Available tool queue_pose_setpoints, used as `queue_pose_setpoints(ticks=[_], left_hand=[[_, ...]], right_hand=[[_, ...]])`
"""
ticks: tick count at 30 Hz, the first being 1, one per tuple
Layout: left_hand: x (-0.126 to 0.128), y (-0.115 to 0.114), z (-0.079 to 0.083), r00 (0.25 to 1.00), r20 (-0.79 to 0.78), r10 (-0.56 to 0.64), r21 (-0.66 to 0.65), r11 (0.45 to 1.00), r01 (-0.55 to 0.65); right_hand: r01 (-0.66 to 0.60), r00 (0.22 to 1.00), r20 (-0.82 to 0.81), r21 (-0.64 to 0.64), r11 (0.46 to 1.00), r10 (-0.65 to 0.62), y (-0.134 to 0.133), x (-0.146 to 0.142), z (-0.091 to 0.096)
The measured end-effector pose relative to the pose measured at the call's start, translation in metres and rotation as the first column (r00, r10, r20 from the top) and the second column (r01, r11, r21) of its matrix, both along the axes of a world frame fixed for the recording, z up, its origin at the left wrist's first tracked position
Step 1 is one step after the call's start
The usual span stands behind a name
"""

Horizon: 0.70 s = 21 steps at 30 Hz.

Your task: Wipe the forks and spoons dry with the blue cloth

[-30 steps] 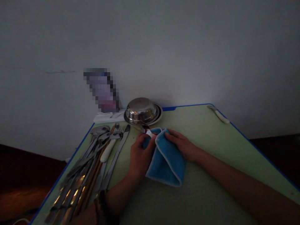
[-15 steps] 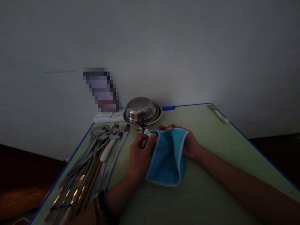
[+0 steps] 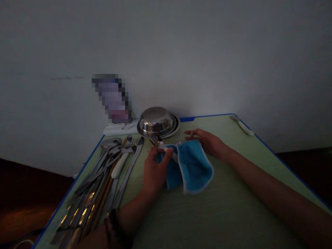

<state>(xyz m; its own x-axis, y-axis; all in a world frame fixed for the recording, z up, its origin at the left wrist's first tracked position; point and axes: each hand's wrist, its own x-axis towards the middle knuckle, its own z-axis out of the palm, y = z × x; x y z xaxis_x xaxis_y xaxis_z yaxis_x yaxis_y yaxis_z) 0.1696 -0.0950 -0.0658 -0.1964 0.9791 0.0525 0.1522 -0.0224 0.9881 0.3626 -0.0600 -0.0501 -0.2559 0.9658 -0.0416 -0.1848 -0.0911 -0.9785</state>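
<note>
My left hand is closed around a white-handled fork, its metal head pointing up and away from me. A blue cloth with a pale edge hangs in folds beside the fork's handle, partly behind my left fingers. At the cloth's upper right corner is my right hand, open, its fingers stretched out to the left. The cloth hides part of that hand, and I cannot tell whether the two touch.
Spoons, forks, knives and chopsticks lie in a pile on the left. Upside-down metal bowls stand at the back by a white strip and a blurred phone-like screen. A white-handled utensil lies at the table's far right corner.
My right hand has let go of the cloth and moved slightly right, its fingers opening. The cloth has swung and spread to the right. My left hand stays on the fork.
</note>
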Motion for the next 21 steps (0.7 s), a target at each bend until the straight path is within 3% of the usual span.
queue_pose_setpoints(ticks=[1, 3, 6, 10, 14, 16, 18, 21], left_hand=[[0.000, 0.000, 0.000, 1.000, -0.024, -0.006, -0.003, 1.000, 0.006], [0.000, 0.001, 0.000, 0.997, -0.076, -0.020, -0.019, 1.000, 0.019], [0.000, 0.002, -0.001, 0.995, -0.101, -0.013, -0.020, 1.000, 0.011], [0.001, 0.002, -0.002, 0.995, -0.102, -0.001, -0.013, 1.000, -0.001], [0.001, 0.001, -0.004, 0.995, -0.097, -0.015, -0.033, 0.999, 0.012], [0.000, 0.002, -0.006, 0.995, -0.095, -0.028, -0.036, 0.999, 0.025], [-0.001, 0.002, -0.006, 0.994, -0.107, -0.021, -0.032, 0.999, 0.017], [-0.001, 0.003, -0.007, 0.990, -0.141, -0.016, -0.028, 1.000, 0.013]], right_hand=[[-0.048, 0.979, 0.203, 0.169, 0.984, 0.013, -0.002, 0.003, 0.006], [-0.232, 0.861, 0.508, 0.414, 0.880, -0.012, -0.010, 0.007, 0.020], [-0.475, 0.730, 0.681, 0.453, 0.755, 0.050, -0.025, 0.006, 0.038], [-0.559, 0.672, 0.740, 0.476, 0.679, 0.034, -0.033, 0.006, 0.048], [-0.514, 0.605, 0.792, 0.465, 0.721, -0.079, -0.022, 0.019, 0.050], [-0.399, 0.641, 0.744, 0.532, 0.747, -0.187, -0.010, 0.030, 0.047], [-0.294, 0.641, 0.714, 0.567, 0.769, -0.281, 0.001, 0.040, 0.039], [-0.243, 0.542, 0.780, 0.501, 0.831, -0.312, 0.014, 0.044, 0.015]])
